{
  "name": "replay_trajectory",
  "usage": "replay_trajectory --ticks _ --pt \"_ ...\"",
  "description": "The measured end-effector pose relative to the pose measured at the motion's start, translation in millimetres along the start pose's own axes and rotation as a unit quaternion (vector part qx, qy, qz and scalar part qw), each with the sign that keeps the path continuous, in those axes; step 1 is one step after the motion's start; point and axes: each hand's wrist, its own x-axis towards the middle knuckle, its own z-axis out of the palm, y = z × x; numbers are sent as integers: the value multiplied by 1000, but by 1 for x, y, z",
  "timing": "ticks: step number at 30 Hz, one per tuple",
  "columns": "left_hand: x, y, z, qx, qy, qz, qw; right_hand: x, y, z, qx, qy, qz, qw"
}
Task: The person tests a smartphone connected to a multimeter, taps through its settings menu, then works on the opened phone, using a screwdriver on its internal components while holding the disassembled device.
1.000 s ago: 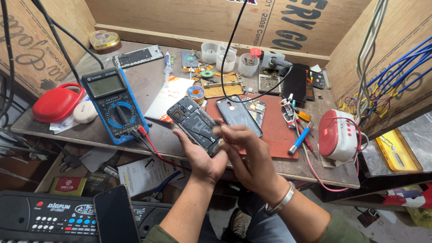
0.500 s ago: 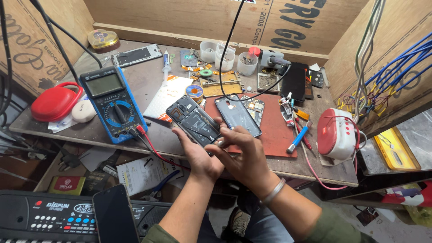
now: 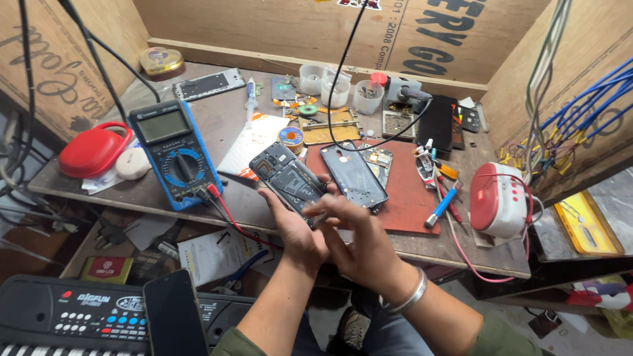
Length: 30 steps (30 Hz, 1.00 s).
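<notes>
The left hand [image 3: 297,227] reaches up from below, palm up, fingers wrapped round an opened smartphone [image 3: 288,179] held tilted above the workbench [image 3: 231,125] edge. The right hand [image 3: 359,240] arches over it, fingertips pinched at the phone's lower end, beside a back cover [image 3: 353,175] on the red mat [image 3: 409,198].

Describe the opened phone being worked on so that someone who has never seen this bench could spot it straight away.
Start at the blue multimeter on the wooden bench. Just right of it, the left hand holds an opened phone above the bench edge. Unlike the phone back lying on the red mat, its dark insides show.
</notes>
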Motion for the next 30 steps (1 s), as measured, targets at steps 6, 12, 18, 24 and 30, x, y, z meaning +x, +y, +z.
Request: replay_trajectory --ticks 6,12,18,24,30 --pt "-2 -6 6 -6 107 5 994 9 2 1 -17 93 -21 995" --pt "-1 -5 8 -3 -3 1 1000 4 -4 -1 -89 88 -77 989" --pt "-3 -4 13 18 49 49 997 0 0 -4 9 53 -9 999" --pt "-3 -8 13 31 86 26 995 7 0 -8 -82 104 -45 990" --pt "-3 -11 11 13 1 16 1000 7 -7 -7 -89 108 -13 990"
